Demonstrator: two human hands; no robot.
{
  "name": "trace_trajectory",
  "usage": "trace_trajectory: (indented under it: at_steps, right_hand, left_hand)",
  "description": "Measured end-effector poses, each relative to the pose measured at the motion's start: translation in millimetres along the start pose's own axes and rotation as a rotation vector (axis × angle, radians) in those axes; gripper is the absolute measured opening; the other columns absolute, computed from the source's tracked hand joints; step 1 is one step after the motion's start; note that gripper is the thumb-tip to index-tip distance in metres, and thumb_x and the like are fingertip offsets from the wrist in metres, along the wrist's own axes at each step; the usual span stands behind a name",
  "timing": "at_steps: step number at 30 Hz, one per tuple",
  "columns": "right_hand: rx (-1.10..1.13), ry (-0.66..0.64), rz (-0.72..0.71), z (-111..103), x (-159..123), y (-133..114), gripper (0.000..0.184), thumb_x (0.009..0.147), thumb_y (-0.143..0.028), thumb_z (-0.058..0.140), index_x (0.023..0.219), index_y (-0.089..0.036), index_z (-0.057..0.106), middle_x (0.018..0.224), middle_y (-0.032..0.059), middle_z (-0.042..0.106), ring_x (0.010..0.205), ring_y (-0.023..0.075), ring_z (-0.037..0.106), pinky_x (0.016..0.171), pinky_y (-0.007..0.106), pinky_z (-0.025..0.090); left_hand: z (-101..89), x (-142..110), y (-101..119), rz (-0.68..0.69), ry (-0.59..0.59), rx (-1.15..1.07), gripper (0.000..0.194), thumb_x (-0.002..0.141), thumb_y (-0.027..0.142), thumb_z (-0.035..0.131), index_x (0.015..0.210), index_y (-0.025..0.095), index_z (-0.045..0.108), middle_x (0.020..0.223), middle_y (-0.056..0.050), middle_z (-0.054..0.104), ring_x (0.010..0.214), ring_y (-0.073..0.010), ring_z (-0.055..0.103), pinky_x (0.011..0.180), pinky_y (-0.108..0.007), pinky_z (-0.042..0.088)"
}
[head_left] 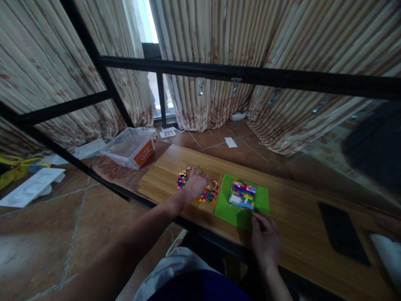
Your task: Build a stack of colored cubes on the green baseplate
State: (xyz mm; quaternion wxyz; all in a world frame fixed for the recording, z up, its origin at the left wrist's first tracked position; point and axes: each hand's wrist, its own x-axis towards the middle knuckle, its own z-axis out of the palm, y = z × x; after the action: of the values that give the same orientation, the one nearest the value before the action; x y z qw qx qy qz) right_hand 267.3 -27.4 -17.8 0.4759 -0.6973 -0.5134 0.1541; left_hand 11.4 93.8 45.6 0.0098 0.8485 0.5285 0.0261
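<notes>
My left hand [196,182] reaches into a scatter of small coloured bricks [209,194] on the wooden table; its fingers curl down among them and what they grip is hidden. A green baseplate [233,209] lies to the right with a multicoloured brick block [242,194] built on it. My right hand [265,236] rests at the baseplate's near edge, fingers bent and pressing on the plate's border.
A clear plastic bin with an orange label [131,148] sits on the floor beyond the table's left end. A black flat pad [343,232] lies on the table at right. A black metal frame [238,75] crosses the view before striped curtains. Papers litter the tiled floor.
</notes>
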Motion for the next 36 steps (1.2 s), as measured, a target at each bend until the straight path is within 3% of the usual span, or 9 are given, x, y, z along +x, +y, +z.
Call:
trace_trajectory:
  at_steps: [9,19,30,34,36]
  right_hand:
    - [0.000,-0.020,-0.024,1.5,-1.0,2.3,0.037,0.086,-0.051,0.054,0.090,-0.019,0.073,0.112,0.0137,0.067,0.103,0.0258,0.061,0.096,0.046,0.046]
    - [0.008,-0.029,-0.044,0.8,-1.4,1.6,0.035,0.087,-0.048,0.054,0.091,-0.019,0.073,0.111,0.0136,0.067,0.102,0.0253,0.062,0.096,0.047,0.046]
    - [0.010,-0.016,-0.048,2.6,-3.0,-3.0,0.034,0.087,-0.048,0.054,0.090,-0.020,0.074,0.109,0.0126,0.067,0.102,0.0248,0.062,0.095,0.046,0.047]
    - [0.035,-0.016,-0.021,1.2,-1.4,-4.5,0.033,0.086,-0.048,0.055,0.089,-0.020,0.074,0.109,0.0122,0.068,0.102,0.0245,0.062,0.096,0.046,0.047]
    - [0.068,-0.007,-0.008,-1.3,-2.5,-11.6,0.033,0.087,-0.046,0.055,0.091,-0.019,0.073,0.108,0.0118,0.068,0.102,0.0239,0.063,0.096,0.045,0.048]
  left_hand:
    - [-1.6,-1.2,-5.6,-0.021,0.028,-0.073,0.027,0.086,0.014,0.049,0.107,0.017,0.067,0.105,-0.012,0.069,0.104,-0.0266,0.058,0.099,-0.046,0.033]
    - [-4.1,0.0,-8.9,0.053,-0.003,-0.039,0.023,0.086,0.015,0.050,0.091,0.018,0.073,0.111,-0.012,0.068,0.113,-0.0309,0.051,0.101,-0.056,0.028]
    - [-0.4,3.9,-2.9,0.008,0.003,0.001,0.021,0.087,0.010,0.048,0.095,0.013,0.068,0.109,-0.014,0.068,0.111,-0.0299,0.054,0.095,-0.049,0.036]
    - [-9.4,1.7,-2.3,-0.032,0.029,-0.006,0.019,0.088,0.012,0.049,0.096,0.013,0.066,0.108,-0.015,0.069,0.107,-0.0288,0.058,0.097,-0.047,0.038]
    - [-16.8,-2.3,1.0,-0.078,0.054,-0.115,0.018,0.089,0.015,0.049,0.094,0.013,0.066,0.101,-0.014,0.070,0.099,-0.0259,0.062,0.095,-0.043,0.041]
